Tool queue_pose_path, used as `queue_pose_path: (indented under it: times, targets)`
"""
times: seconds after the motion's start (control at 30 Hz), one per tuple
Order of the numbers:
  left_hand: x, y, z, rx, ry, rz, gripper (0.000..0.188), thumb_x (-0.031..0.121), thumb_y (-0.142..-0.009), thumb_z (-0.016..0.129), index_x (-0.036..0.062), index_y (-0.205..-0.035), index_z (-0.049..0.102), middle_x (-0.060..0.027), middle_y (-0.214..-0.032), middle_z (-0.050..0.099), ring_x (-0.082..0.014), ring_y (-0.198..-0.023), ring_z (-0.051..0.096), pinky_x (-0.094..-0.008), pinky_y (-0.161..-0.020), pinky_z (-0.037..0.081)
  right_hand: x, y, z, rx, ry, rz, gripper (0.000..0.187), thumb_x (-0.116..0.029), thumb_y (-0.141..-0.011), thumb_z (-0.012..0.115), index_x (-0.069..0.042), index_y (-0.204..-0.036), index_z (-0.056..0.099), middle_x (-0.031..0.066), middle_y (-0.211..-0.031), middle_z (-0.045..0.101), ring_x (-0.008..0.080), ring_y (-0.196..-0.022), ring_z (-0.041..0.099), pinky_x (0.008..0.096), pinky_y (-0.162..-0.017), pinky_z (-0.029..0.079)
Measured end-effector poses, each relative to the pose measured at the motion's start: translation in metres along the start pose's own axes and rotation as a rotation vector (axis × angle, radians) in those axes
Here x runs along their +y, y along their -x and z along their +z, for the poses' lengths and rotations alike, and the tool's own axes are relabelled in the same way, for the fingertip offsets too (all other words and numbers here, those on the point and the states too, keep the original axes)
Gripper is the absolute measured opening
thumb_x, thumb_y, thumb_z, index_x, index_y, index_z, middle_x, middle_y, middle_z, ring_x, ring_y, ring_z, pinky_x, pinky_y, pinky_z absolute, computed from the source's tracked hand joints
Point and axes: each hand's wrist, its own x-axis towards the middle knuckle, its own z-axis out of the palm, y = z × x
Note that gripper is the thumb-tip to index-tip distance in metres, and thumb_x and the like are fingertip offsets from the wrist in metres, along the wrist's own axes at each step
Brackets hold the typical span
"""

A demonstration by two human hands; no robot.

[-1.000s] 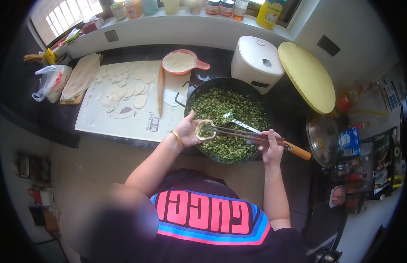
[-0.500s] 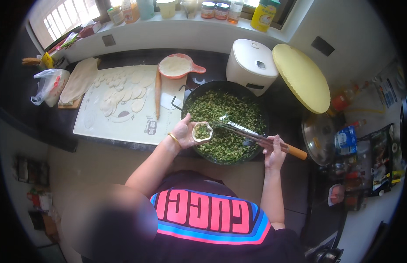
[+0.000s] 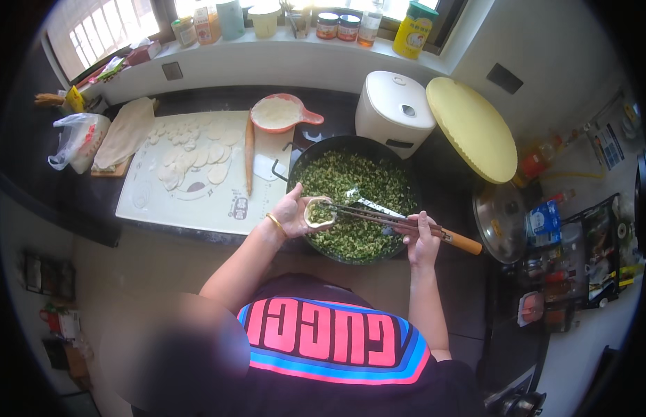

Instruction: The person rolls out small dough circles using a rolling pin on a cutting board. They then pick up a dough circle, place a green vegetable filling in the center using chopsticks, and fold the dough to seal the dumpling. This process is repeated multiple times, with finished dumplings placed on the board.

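Observation:
My left hand (image 3: 292, 215) cups a round dumpling wrapper (image 3: 317, 221) with green filling in it, at the near left rim of a large black wok (image 3: 416, 182). A heap of chopped green filling (image 3: 357, 169) fills much of the wok. In my right hand (image 3: 423, 240) is a pair of chopsticks (image 3: 368, 216), their tips at the filling in the wrapper. A metal spatula (image 3: 377, 206) with a wooden handle (image 3: 463, 242) lies across the wok beneath the chopsticks, its blade in the filling. My right fingers partly hide where chopsticks and spatula cross.
Left of the wok, a floured mat (image 3: 145, 201) bears several flat wrappers (image 3: 198, 154) and a rolling pin (image 3: 250, 156). Behind stand a red-rimmed flour bowl (image 3: 276, 113) and a white rice cooker (image 3: 392, 111). A yellow round lid (image 3: 473, 130) leans at right, near a glass lid (image 3: 501, 219).
My right hand has shifted slightly left, bringing the chopstick tips from above the wok's filling onto the wrapper. My left hand keeps its hold on the wrapper. The whole view has tilted slightly.

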Motion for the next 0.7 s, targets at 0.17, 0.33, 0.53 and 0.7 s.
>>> queue_pose_path:
  times: [0.17, 0.33, 0.53, 0.7]
  targets:
    - [0.002, 0.003, 0.004, -0.055, -0.003, -0.033, 0.074, 0.057, -0.09, 0.016, -0.0053, -0.124, 0.039, -0.0208, -0.116, 0.049, -0.0334, -0.108, 0.049, -0.0532, -0.093, 0.039, 0.004, -0.007, -0.001, -0.056, -0.075, 0.047, 0.027, -0.028, -0.088, 0.054, -0.002, -0.081, 0.06, 0.0116, -0.071, 0.063, 0.0224, -0.06, 0.065, 0.0201, -0.037, 0.041]
    - [0.002, 0.005, 0.01, -0.029, -0.043, -0.035, 0.074, 0.055, -0.091, 0.015, -0.0068, -0.124, 0.038, -0.0196, -0.115, 0.049, -0.0316, -0.109, 0.047, -0.052, -0.094, 0.038, 0.019, -0.014, -0.009, -0.052, -0.036, 0.132, 0.027, -0.028, -0.087, 0.056, -0.003, -0.08, 0.059, 0.0125, -0.074, 0.064, 0.0241, -0.062, 0.066, 0.0206, -0.037, 0.04]
    - [0.001, 0.007, 0.015, 0.123, -0.106, -0.026, 0.073, 0.054, -0.091, 0.015, -0.0078, -0.12, 0.041, -0.0186, -0.112, 0.051, -0.0308, -0.109, 0.047, -0.051, -0.093, 0.039, 0.021, -0.012, -0.008, -0.049, -0.009, 0.119, 0.024, -0.025, -0.087, 0.056, -0.002, -0.082, 0.059, 0.0132, -0.075, 0.064, 0.0239, -0.062, 0.066, 0.0214, -0.037, 0.042]
    - [0.009, 0.0, -0.014, 0.195, -0.142, 0.059, 0.072, 0.055, -0.091, 0.017, -0.0062, -0.117, 0.045, -0.0176, -0.109, 0.054, -0.0305, -0.104, 0.052, -0.0486, -0.09, 0.043, -0.017, 0.003, 0.004, -0.065, 0.175, -0.162, 0.022, -0.018, -0.089, 0.052, -0.001, -0.081, 0.062, 0.01, -0.075, 0.064, 0.019, -0.063, 0.065, 0.0215, -0.043, 0.047]
